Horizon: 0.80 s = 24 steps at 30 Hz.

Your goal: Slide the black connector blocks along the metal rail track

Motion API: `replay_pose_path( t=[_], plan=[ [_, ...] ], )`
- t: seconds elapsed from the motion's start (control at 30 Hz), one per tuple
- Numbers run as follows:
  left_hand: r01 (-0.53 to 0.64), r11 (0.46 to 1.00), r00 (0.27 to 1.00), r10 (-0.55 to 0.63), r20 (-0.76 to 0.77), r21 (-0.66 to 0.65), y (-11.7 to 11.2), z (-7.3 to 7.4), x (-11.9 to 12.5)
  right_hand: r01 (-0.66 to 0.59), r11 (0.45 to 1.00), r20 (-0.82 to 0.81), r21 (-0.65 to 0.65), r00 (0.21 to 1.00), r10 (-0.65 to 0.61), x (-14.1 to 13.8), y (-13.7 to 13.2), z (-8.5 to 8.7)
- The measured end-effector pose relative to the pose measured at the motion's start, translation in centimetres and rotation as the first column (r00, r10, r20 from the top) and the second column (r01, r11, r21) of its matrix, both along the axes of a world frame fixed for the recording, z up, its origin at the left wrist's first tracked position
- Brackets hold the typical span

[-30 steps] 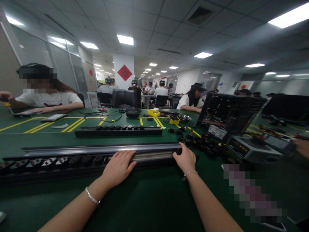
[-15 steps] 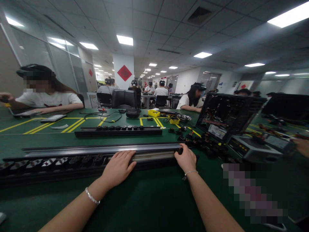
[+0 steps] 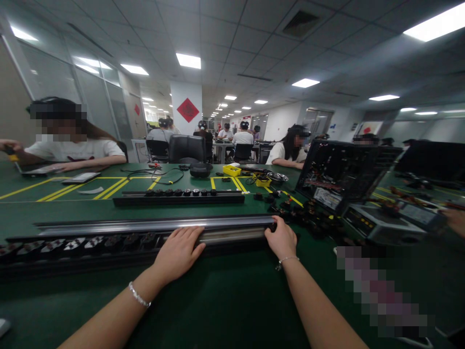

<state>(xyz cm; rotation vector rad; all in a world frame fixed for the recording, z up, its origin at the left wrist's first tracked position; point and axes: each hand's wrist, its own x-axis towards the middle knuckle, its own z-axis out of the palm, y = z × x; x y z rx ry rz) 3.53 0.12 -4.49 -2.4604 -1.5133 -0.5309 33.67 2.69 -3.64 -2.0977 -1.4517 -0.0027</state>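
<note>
Right hand (image 3: 281,240) is creeping slightly further along toward the right end of the long power-strip rail (image 3: 225,224) than a second ago. Left hand (image 3: 178,252) isn't moving, and neither is the rail.

The rail is lying lengthwise across the green table (image 3: 225,300), just in front of the person. Socket modules (image 3: 90,241) are sitting in a row in its left stretch; the stretch under and between the hands is showing bare channel.

Left hand is resting palm-down on the rail's middle, fingers (image 3: 192,237) flat and close together, not gripping anything. It looks like it's pinning the rail so it isn't sliding on the table.

Right hand is wrapping the rail's right end, fingers curling over the top edge and closing on it. The fingertips are hidden behind the rail, so I can't tell whether they're also pinching a small part. The end grip reads as bracing against lengthwise push.

Loose black sockets (image 3: 308,213) are lying just past the rail's right end, within reach of that hand. A second rail (image 3: 178,198) is lying parallel behind it. An open computer case (image 3: 341,169) is standing beyond the rail's right end. Yellow bins (image 3: 231,170) are sitting further behind. A co-worker (image 3: 72,150) is working well beyond the rail's left end.
</note>
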Motion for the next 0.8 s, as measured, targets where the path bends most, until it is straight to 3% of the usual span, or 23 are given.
replay_pose_path(
  t=[0.33,0.8],
  plan=[
    [0.0,1.0,1.0,0.0,0.02,-0.017,-0.1,0.2,0.1,0.061,0.998,0.057,0.015,0.996,-0.061,1.0,0.0,-0.6],
    [-0.004,1.0,1.0,0.004,0.002,-0.015,0.0,0.1,0.1,0.05,0.999,0.013,0.01,0.999,-0.05,1.5,0.4,-0.7]
  ],
)
